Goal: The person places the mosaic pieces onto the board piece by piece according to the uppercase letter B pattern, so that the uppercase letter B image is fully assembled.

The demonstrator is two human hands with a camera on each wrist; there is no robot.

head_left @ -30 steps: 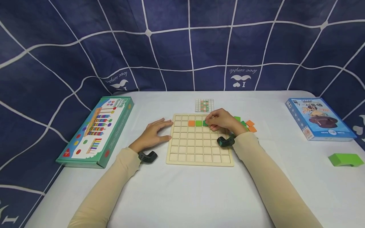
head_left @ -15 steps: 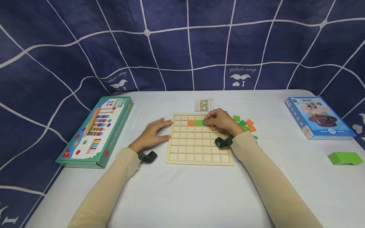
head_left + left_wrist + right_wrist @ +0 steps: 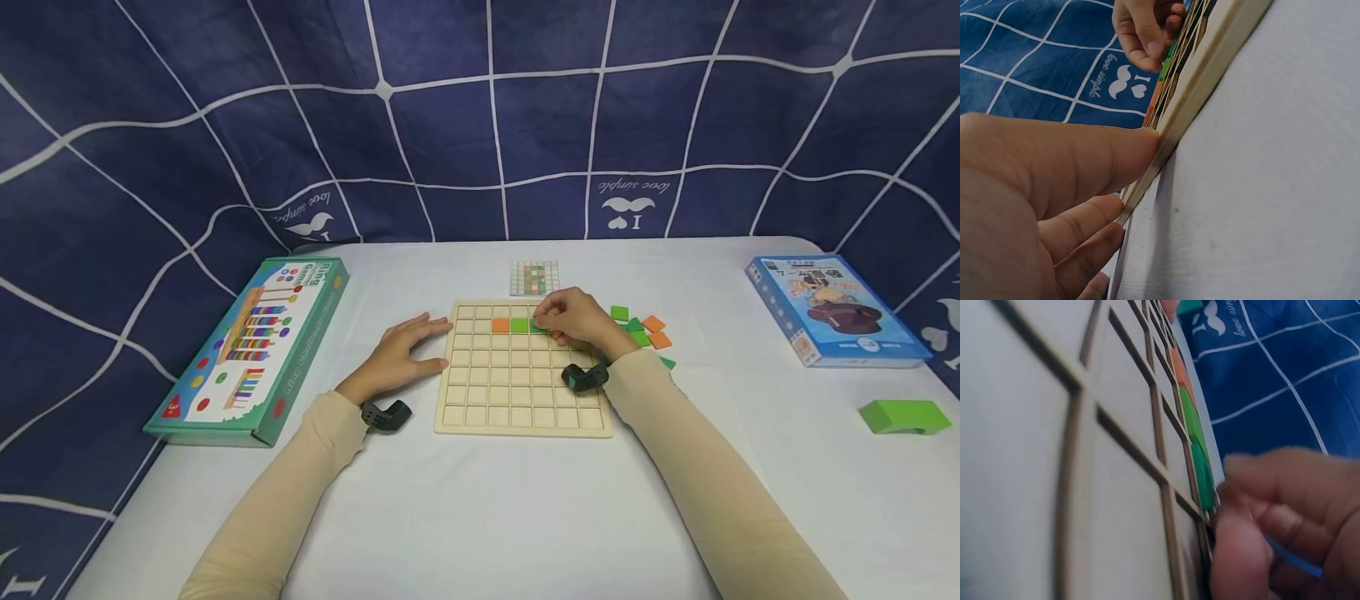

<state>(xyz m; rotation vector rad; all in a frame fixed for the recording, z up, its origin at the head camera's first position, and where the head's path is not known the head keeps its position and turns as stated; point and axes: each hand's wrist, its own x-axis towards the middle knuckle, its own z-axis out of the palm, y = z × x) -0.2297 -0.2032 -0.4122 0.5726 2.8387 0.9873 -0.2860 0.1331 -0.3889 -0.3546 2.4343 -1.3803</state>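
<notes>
A wooden grid board (image 3: 521,397) lies on the white table. In one of its far rows sit an orange tile (image 3: 500,326), a light green tile (image 3: 519,326) and a dark green tile (image 3: 536,327), side by side. My right hand (image 3: 577,321) has thumb and fingertips pinched at the right edge of the dark green tile, which lies in its cell in the right wrist view (image 3: 1202,478). My left hand (image 3: 396,357) rests at the board's left edge, fingers spread; its thumb (image 3: 1116,147) touches the side of the frame in the left wrist view.
Several loose green and orange tiles (image 3: 640,338) lie right of the board, partly behind my right wrist. A small printed grid card (image 3: 534,278) lies beyond it. A green game box (image 3: 251,342) stands left, a blue box (image 3: 840,312) and green arched block (image 3: 903,417) right.
My right hand has shifted slightly left at the dark green tile, uncovering more of the loose tiles behind the wrist. The left hand stays at the board's edge.
</notes>
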